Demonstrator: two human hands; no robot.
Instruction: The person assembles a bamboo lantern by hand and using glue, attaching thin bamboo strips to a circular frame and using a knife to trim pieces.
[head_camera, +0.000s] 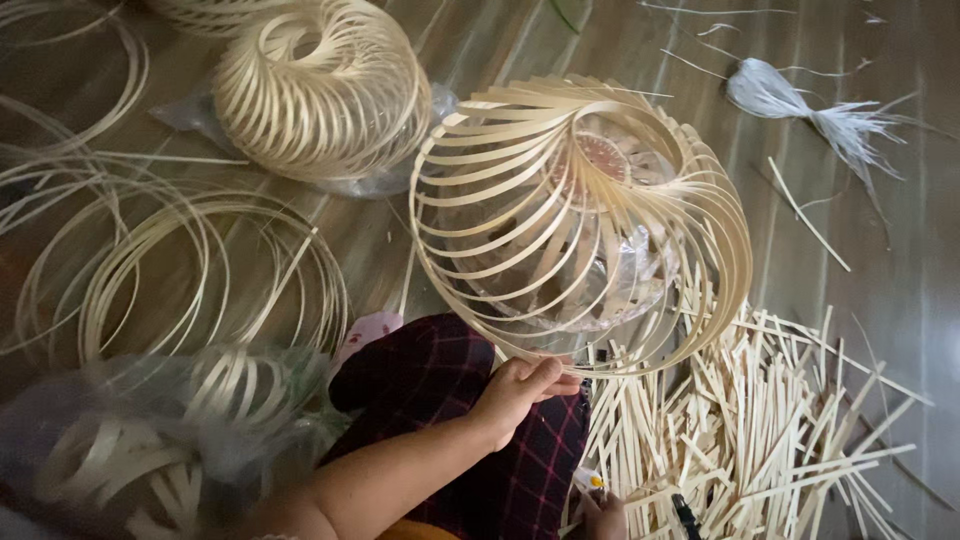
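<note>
Forearm, bare, entering from the bottom edge and crossing a dark plaid-clad leg (470, 420); its left hand (520, 388) is clamped on the lower rim of the bamboo strip frame (580, 220), fingers curled over the edge

Right hand (603, 515): only partly visible at the bottom edge, well apart from the left, beside a dark tool handle (685, 512); whether it grips anything cannot be told

Bamboo strip frame: rounded openwork shell of pale curved slats fanning from a ring at the top, held tilted above the floor in the middle of the view, crumpled clear plastic (620, 280) showing through it

Cut bamboo sticks (760, 420): loose heap on the wooden floor (900, 270), right of the leg, just below the frame

Second slatted shell (320, 90): lying on the floor at upper left, on a plastic bag

Thin bamboo hoops (180, 270): loose coils spread over the floor at left

Bagged bamboo coils (150, 440): lower left, blurred

White fibre bundle (800, 105): upper right, well apart from the hands
</note>
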